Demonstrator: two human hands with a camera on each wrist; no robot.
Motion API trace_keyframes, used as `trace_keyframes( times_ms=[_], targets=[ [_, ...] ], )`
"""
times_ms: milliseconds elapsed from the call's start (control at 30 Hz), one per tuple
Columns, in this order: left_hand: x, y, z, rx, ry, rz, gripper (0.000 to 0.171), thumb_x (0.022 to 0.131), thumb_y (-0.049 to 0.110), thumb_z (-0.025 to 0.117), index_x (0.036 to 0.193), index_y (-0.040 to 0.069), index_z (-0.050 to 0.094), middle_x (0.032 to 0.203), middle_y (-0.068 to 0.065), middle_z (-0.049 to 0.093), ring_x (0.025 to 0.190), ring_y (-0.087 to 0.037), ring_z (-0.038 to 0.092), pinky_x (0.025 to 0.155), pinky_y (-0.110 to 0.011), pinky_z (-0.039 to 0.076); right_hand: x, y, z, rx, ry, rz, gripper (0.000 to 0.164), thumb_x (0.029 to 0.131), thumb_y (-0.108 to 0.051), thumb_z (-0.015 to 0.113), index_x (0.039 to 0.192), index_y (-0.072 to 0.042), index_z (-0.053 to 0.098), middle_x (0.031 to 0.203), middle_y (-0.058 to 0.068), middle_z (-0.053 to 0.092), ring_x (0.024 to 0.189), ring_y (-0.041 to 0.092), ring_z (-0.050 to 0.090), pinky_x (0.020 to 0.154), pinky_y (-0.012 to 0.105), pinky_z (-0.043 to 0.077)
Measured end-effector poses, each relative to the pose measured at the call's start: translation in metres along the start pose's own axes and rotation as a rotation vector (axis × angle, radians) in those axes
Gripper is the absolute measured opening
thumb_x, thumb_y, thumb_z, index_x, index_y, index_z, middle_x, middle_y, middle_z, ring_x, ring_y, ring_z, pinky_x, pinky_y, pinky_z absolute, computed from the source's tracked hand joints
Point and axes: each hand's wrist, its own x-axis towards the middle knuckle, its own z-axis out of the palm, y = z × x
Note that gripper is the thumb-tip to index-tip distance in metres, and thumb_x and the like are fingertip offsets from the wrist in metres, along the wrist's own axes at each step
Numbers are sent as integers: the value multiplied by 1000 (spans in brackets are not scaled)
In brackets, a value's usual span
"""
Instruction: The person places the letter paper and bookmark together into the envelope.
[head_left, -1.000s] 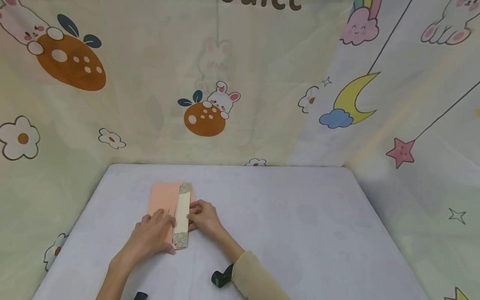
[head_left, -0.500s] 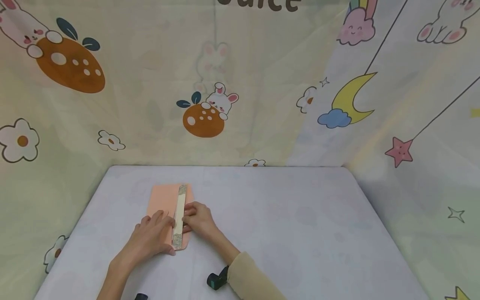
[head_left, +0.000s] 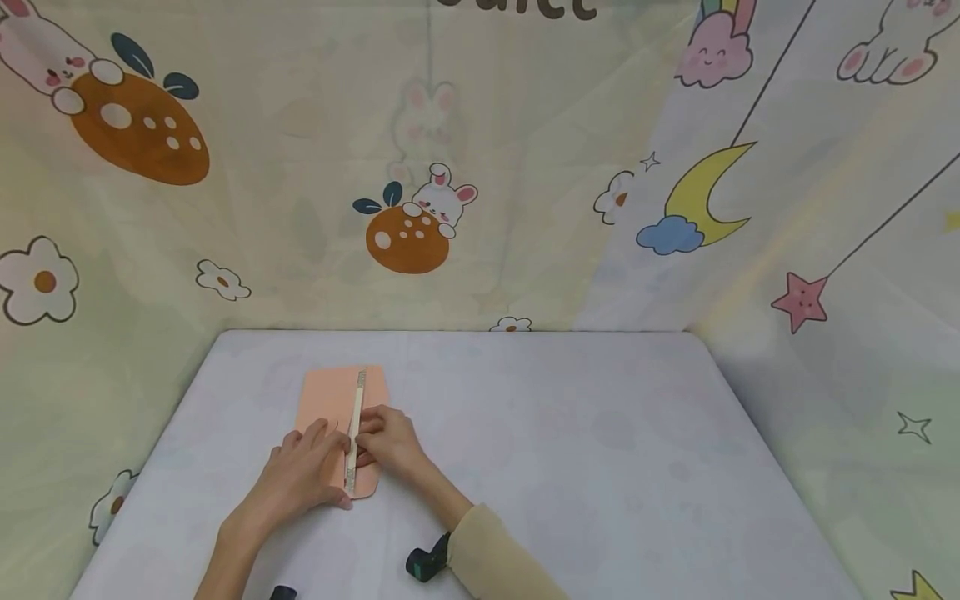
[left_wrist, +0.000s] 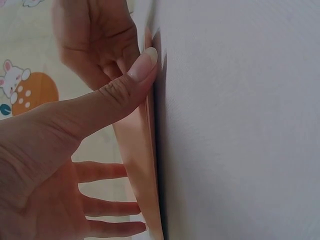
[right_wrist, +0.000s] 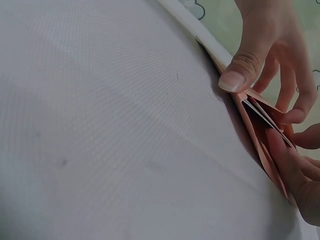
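A flat peach-coloured paper folder (head_left: 326,392) with rounded corners lies on the table. Near its right side a narrow flap, cream with glittery ends (head_left: 356,417), stands almost edge-on in the head view. My left hand (head_left: 300,471) rests on the left part of the folder, its fingers spread and its thumb (left_wrist: 142,65) at the near edge. From the right, my right hand (head_left: 393,442) pinches the flap between thumb and fingers. In the right wrist view, the folder (right_wrist: 265,145) gapes at its near end, with a pale edge inside and right fingers reaching in.
The table (head_left: 600,450) has a white cover and is walled in by a printed cloth (head_left: 525,167) at the back and sides. A black wrist camera (head_left: 426,562) sits by the right sleeve; another black device (head_left: 283,593) shows at the bottom edge.
The flap has tilted up and to the left, its cream and glitter face narrowing to a thin line. My right hand has moved slightly left with it; my left hand has stayed put.
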Motion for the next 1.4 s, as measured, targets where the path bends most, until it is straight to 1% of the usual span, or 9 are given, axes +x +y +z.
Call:
trace_keyframes(
  times_ms=[167,300,533,767,933,1033,1167,1300,1400],
  targets=[
    [0,-1,0,12,1,3,75,55,51,94,117,23,62,147,-25,50,119,-57,50,87,-74,42,-1,-5,3,12,-25,12,43,91,9,66,132,9,57,98,17,76,76,30,77,63,34,62],
    [1,-2,1,12,-3,3,79,56,52,94,121,20,63,147,-27,49,121,-57,49,87,-74,41,-1,-8,6,34,-16,40,44,90,9,66,133,9,59,99,13,74,77,28,77,64,34,62],
    [1,0,0,10,-17,-11,79,57,51,94,121,19,63,148,-29,48,123,-58,48,89,-76,40,-2,-11,8,-11,3,43,42,91,8,63,133,7,62,90,6,71,71,26,76,62,33,62],
    [1,0,0,18,-16,-10,77,56,51,94,119,20,62,147,-29,49,121,-58,49,88,-75,41,-1,-9,8,-27,-12,24,43,91,8,58,134,9,60,94,11,74,77,27,77,65,34,62],
    [1,0,0,20,-7,-7,76,57,50,94,120,20,63,147,-29,49,122,-58,49,89,-77,40,-1,-9,4,-54,-29,2,38,96,4,57,133,10,60,99,16,77,77,26,77,66,33,62],
    [1,1,0,16,1,4,72,58,49,94,118,24,63,147,-28,50,121,-58,49,88,-75,40,-1,-9,0,-218,-6,-73,31,97,0,60,127,5,66,101,13,78,81,18,76,69,26,61],
    [1,1,-1,18,7,22,66,58,48,94,112,29,62,146,-26,50,117,-56,50,86,-72,41,-1,-7,-4,-545,22,-241,25,96,-3,63,119,-3,74,111,7,78,96,10,72,82,19,55],
    [1,0,0,53,-6,31,67,59,49,93,115,27,64,145,-28,50,114,-55,51,85,-70,42,0,-5,-7,-765,-57,-374,29,96,-4,61,123,-4,73,135,8,69,126,18,64,107,29,48],
    [1,0,1,66,-21,35,76,60,51,92,125,22,66,145,-30,50,116,-53,50,85,-68,42,-1,-3,-7,-876,-132,-405,31,100,-7,57,128,-6,71,147,10,60,141,26,53,118,39,39]
  ],
)
